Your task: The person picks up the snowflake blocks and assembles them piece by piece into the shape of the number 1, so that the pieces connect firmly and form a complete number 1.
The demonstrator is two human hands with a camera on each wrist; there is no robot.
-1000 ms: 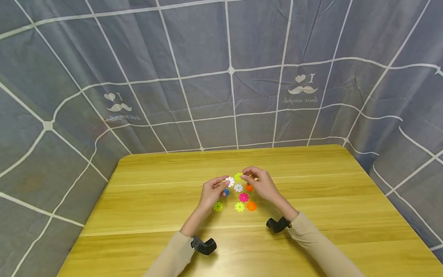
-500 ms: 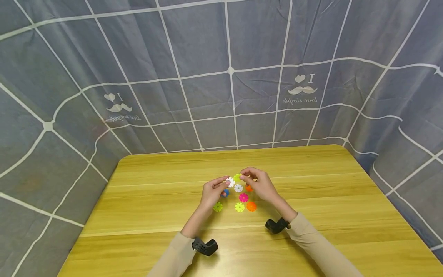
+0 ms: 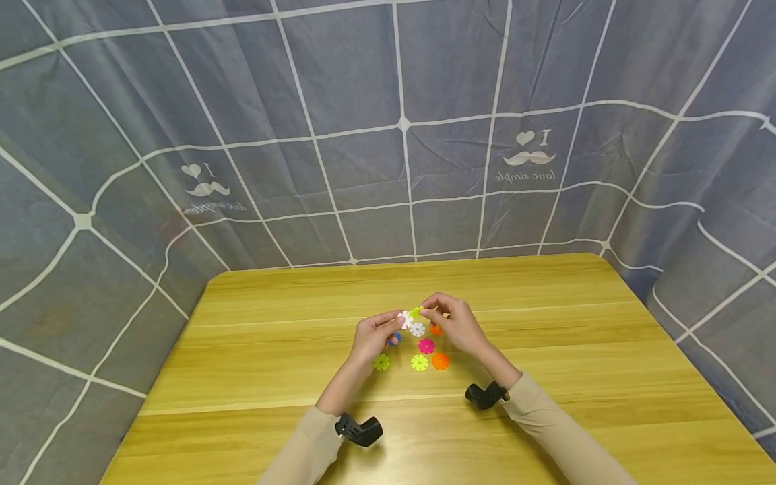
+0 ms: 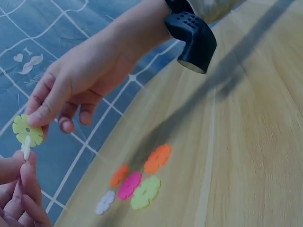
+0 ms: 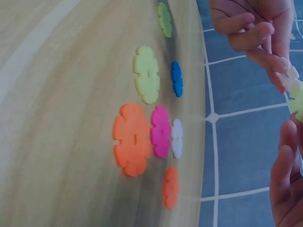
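My left hand pinches a white notched plastic disc by its edge, above the table. My right hand pinches a yellow-green notched disc between thumb and fingers. In the left wrist view the white disc stands edge-on, its top meeting the notched lower rim of the yellow-green disc. The right wrist view shows the same two discs joined edge to edge at a crossing angle. Under the hands lie a loose white disc, a blue disc and an orange disc.
Closer to the person lie a pink disc, a yellow-green disc, a larger-looking orange disc and another yellow-green disc. They rest flat on the wooden table. A grey checked curtain hangs around its back and sides.
The white and yellow-green discs have come together: the left hand shifted slightly right, and the yellow-green disc moved left and tilted until it overlaps the white one. The loose discs stayed put.
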